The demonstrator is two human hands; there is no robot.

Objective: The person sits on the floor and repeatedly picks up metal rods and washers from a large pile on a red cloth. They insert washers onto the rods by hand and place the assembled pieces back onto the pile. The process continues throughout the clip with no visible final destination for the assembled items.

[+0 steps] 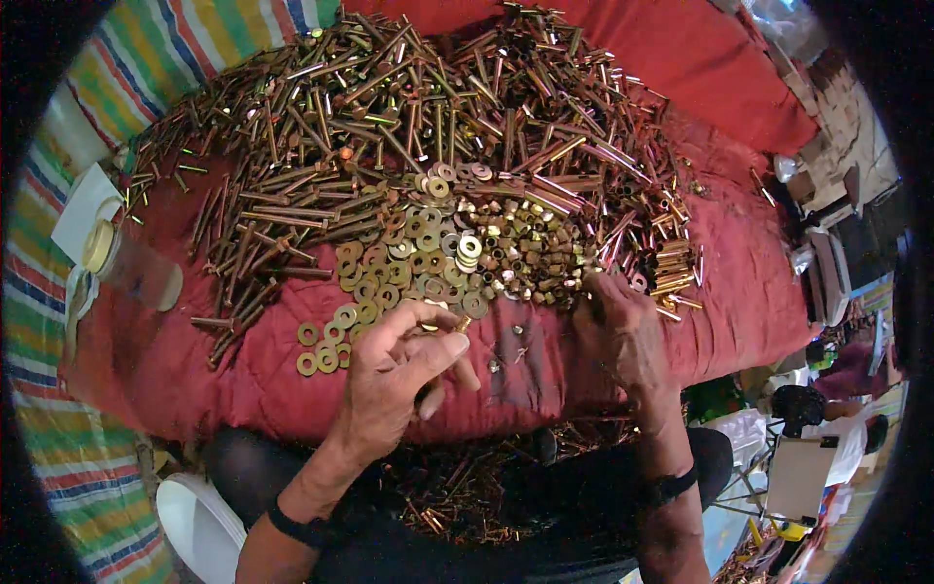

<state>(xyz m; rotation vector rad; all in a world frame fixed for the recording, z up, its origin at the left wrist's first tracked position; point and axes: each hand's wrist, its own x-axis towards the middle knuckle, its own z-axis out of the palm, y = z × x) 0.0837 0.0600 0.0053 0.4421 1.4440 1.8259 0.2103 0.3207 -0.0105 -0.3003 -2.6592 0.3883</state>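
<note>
My left hand is raised over the near edge of the red padded cloth. Its thumb and forefinger pinch a small brass-coloured metal piece, whose exact kind I cannot make out. Flat round washers lie just beyond and left of this hand. My right hand reaches down at the near right edge of a heap of small nuts. Its fingers are bent together, and whatever is between them is hidden. Right of those fingertips lie short metal sleeves.
A big heap of long bolts covers the far side. A clear jar lies at the left, by striped sheeting. More metal pieces are gathered below, between my legs. A white basin stands at lower left.
</note>
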